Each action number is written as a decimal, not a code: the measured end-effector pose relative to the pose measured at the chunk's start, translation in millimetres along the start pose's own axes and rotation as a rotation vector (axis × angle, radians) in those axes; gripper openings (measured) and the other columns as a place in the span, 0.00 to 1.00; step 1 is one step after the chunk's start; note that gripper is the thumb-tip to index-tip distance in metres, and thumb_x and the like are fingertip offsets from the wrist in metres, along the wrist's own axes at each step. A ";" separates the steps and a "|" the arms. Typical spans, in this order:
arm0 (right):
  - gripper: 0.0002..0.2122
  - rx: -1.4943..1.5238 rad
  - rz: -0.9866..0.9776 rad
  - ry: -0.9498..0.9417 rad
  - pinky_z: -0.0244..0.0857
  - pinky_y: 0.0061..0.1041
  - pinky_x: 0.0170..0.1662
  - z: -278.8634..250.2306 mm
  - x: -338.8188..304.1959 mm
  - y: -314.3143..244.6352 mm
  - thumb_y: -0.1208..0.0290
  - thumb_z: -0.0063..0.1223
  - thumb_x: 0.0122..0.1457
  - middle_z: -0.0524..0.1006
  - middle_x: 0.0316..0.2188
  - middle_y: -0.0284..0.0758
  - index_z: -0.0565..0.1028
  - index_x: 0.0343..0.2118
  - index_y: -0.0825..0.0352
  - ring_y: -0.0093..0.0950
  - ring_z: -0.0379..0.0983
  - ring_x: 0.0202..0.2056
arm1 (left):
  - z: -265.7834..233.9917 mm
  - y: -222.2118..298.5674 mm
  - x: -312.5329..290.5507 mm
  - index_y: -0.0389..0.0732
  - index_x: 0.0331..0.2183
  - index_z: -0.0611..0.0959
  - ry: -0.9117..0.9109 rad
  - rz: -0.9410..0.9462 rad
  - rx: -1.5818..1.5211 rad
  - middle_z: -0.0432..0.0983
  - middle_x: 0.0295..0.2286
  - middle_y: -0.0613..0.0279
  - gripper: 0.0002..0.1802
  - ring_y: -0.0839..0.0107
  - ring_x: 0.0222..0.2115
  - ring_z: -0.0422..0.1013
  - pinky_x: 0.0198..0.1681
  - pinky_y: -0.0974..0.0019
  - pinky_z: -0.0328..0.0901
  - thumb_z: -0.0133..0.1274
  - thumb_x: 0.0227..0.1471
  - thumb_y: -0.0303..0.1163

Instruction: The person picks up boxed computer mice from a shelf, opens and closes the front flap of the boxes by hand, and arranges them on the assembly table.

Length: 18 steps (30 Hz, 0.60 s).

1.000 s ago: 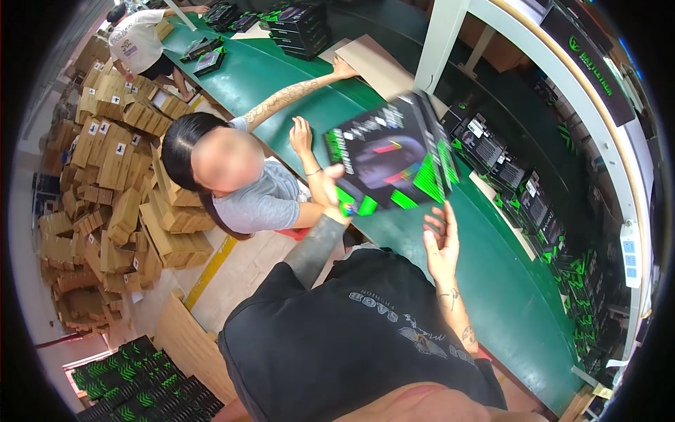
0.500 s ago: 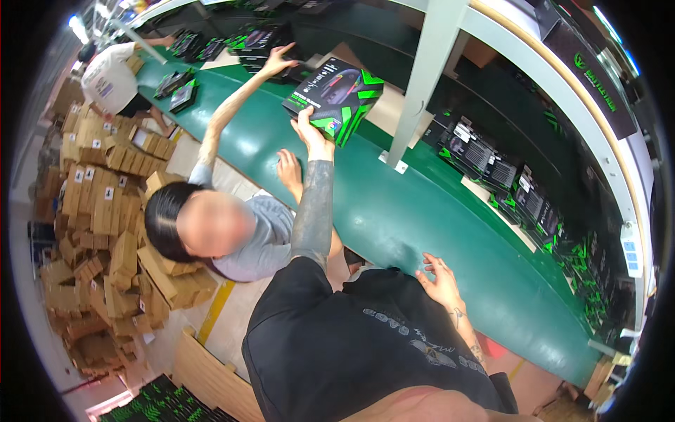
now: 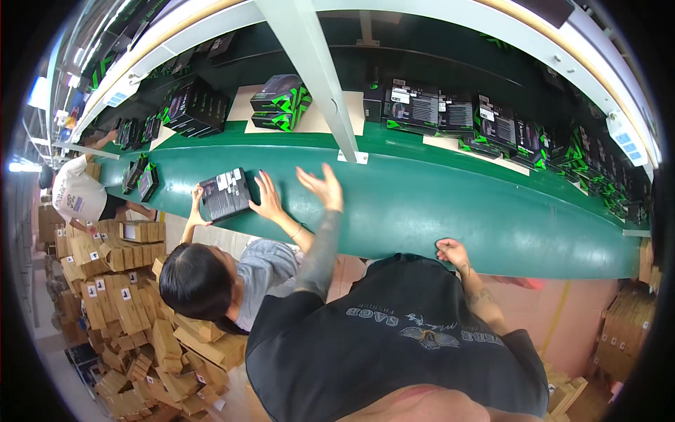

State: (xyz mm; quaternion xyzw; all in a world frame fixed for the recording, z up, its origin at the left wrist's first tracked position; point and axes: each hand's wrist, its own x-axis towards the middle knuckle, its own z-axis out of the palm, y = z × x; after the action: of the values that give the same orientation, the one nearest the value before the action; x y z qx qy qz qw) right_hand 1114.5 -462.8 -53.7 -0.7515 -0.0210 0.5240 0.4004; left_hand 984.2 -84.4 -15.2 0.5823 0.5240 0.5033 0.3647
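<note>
My left hand (image 3: pixel 322 187) is held over the green table (image 3: pixel 394 204), fingers spread and nothing in it. Two stacked black-and-green boxes (image 3: pixel 280 105) stand on a pale sheet beyond it, beside the white post. Closer to my body, my right hand (image 3: pixel 452 253) rests at the table's near edge with its fingers curled in and no object showing in it. To my left, a co-worker's two hands (image 3: pixel 267 198) hold a black box (image 3: pixel 226 195) by its sides, its printed back turned up.
A white post (image 3: pixel 309 63) rises from the table's far side. Rows of black boxes (image 3: pixel 450 112) line the shelf at the right, with more boxes (image 3: pixel 195 105) at the left. Cardboard cartons (image 3: pixel 126 302) are heaped behind the co-worker (image 3: pixel 200 281). Another person (image 3: pixel 81 190) stands farther left.
My left hand has let go of the black-and-green box it held and is open. My right hand's fingers have curled in. The co-worker now holds a box in both hands. The view has turned.
</note>
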 end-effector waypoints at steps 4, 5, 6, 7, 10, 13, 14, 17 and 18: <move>0.11 0.214 0.108 0.000 0.64 0.17 0.21 -13.7 -6.0 1.0 0.64 0.50 0.54 0.75 0.21 0.33 0.71 0.36 0.65 0.20 0.71 0.18 | 7.8 -10.0 -116.4 0.40 0.55 0.50 -0.459 0.110 0.050 0.45 0.51 0.44 0.43 0.52 0.49 0.52 0.50 0.56 0.54 0.54 0.43 0.37; 0.11 0.212 0.116 0.002 0.64 0.17 0.21 -14.4 -4.3 1.7 0.64 0.50 0.54 0.75 0.21 0.33 0.71 0.36 0.65 0.20 0.71 0.18 | 10.9 0.4 -129.0 0.41 0.55 0.51 -0.630 0.092 0.019 0.46 0.51 0.43 0.43 0.50 0.50 0.51 0.50 0.56 0.54 0.55 0.41 0.37; 0.11 0.086 0.066 -0.018 0.64 0.17 0.21 -15.4 -1.4 1.8 0.64 0.50 0.54 0.75 0.21 0.33 0.71 0.35 0.65 0.20 0.71 0.19 | 20.3 9.5 -130.8 0.41 0.55 0.52 -0.674 0.205 0.064 0.47 0.50 0.43 0.44 0.49 0.50 0.50 0.51 0.55 0.53 0.56 0.40 0.36; 0.11 -0.041 0.017 -0.044 0.64 0.17 0.21 -16.7 0.8 1.7 0.64 0.50 0.54 0.76 0.22 0.33 0.71 0.34 0.66 0.20 0.71 0.19 | 33.6 22.1 -125.2 0.42 0.55 0.52 -0.714 0.316 0.112 0.47 0.49 0.42 0.45 0.47 0.51 0.49 0.52 0.54 0.52 0.57 0.38 0.36; 0.10 -0.051 0.023 -0.101 0.65 0.17 0.22 -23.2 0.4 -4.4 0.63 0.49 0.54 0.76 0.22 0.33 0.72 0.32 0.65 0.20 0.72 0.19 | 79.9 55.1 -87.2 0.37 0.55 0.51 -0.682 0.372 0.094 0.47 0.50 0.36 0.47 0.44 0.53 0.45 0.55 0.51 0.46 0.58 0.35 0.35; 0.11 0.051 0.074 -0.095 0.65 0.17 0.23 -30.8 -3.8 -4.8 0.61 0.48 0.55 0.76 0.21 0.33 0.72 0.30 0.65 0.20 0.72 0.20 | 145.9 74.9 -28.1 0.31 0.54 0.49 -0.491 0.351 0.164 0.47 0.50 0.36 0.53 0.44 0.54 0.44 0.55 0.51 0.45 0.61 0.31 0.38; 0.12 0.096 0.044 -0.092 0.65 0.17 0.23 -33.5 -4.5 1.4 0.61 0.47 0.56 0.76 0.21 0.33 0.73 0.31 0.65 0.20 0.72 0.20 | 166.6 76.6 -6.1 0.29 0.53 0.49 -0.379 0.260 0.230 0.48 0.51 0.36 0.54 0.45 0.54 0.44 0.56 0.53 0.45 0.62 0.30 0.39; 0.13 0.206 0.069 -0.059 0.65 0.17 0.25 -49.7 -15.1 13.5 0.59 0.48 0.55 0.76 0.23 0.33 0.73 0.33 0.64 0.21 0.73 0.21 | 212.0 74.2 40.9 0.26 0.52 0.51 -0.234 0.061 0.258 0.54 0.49 0.37 0.57 0.50 0.52 0.51 0.55 0.59 0.48 0.66 0.25 0.39; 0.13 0.211 0.061 -0.071 0.65 0.17 0.25 -55.2 -18.8 13.9 0.59 0.48 0.55 0.76 0.23 0.33 0.73 0.33 0.64 0.21 0.73 0.21 | 212.5 57.8 60.1 0.26 0.51 0.54 -0.252 -0.005 0.107 0.57 0.47 0.38 0.55 0.51 0.50 0.55 0.54 0.61 0.50 0.66 0.24 0.38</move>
State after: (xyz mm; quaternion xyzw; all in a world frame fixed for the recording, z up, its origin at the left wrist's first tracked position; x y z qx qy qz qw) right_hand 1145.1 -512.7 -40.7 -0.6863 0.0432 0.5616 0.4601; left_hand 1200.7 -14.6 3.7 0.6583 0.5015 0.3966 0.3973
